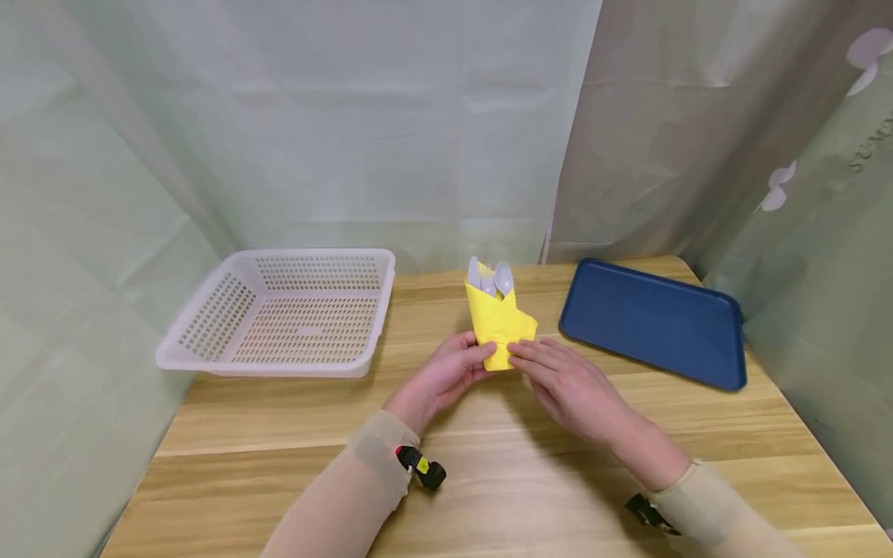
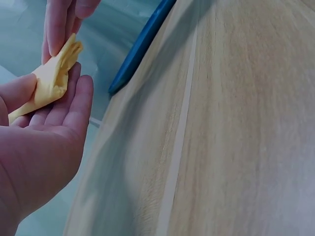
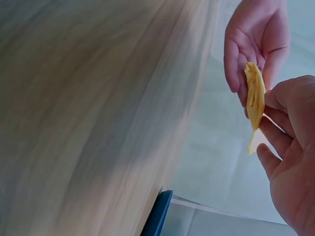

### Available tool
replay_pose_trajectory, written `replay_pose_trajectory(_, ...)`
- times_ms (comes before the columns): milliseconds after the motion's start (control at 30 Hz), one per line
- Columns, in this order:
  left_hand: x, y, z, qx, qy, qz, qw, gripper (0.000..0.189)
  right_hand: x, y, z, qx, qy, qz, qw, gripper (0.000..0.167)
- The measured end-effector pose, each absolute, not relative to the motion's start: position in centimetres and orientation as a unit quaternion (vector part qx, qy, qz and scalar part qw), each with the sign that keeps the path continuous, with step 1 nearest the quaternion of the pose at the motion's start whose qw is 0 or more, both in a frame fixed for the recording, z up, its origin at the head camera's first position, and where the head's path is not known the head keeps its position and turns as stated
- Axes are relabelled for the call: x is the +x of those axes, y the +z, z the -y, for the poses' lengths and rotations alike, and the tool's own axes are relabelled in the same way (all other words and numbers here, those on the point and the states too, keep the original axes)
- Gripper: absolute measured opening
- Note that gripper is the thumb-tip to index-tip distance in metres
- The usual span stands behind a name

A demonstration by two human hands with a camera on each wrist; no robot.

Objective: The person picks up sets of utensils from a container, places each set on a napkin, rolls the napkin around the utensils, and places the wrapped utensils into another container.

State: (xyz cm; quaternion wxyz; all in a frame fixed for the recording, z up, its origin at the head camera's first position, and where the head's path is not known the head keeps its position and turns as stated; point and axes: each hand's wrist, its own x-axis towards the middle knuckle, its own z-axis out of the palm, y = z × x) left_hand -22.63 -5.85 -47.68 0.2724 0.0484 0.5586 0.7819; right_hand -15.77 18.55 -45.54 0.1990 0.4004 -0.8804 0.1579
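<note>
A yellow napkin is folded around light-coloured cutlery in the middle of the head view. From its top stick out a spoon, a knife and, between them, a piece mostly hidden by the napkin. My left hand pinches the napkin's lower end, thumb in front and fingers behind it, as the left wrist view also shows. My right hand lays its nearly straight fingers on the napkin's lower right side. A loose napkin flap juts out to the right.
On the wooden table, a white perforated plastic basket stands at the back left. A blue tray lies at the back right. Pale curtains hang behind and along the sides.
</note>
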Motion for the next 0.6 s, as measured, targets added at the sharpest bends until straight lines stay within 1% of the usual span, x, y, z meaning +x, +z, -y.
replay_pose_trajectory(167, -22.5, -47.9, 5.6, 0.050, 0.784, -0.569, 0.244, 0.039, -16.1, -45.6, -18.3, 0.393, 0.171, 0.879, 0.209, 0.048)
replay_pose_trajectory(400, -22.1, -48.2, 5.2, 0.034, 0.777, -0.597, 0.198, 0.040, -16.5, -45.8, -17.8, 0.402, 0.183, 0.865, 0.239, 0.046)
replay_pose_trajectory(600, -21.6, -48.1, 4.9, 0.017, 0.776, -0.609, 0.162, 0.042, -16.7, -45.5, -17.2, 0.381, 0.193, 0.874, 0.233, 0.038)
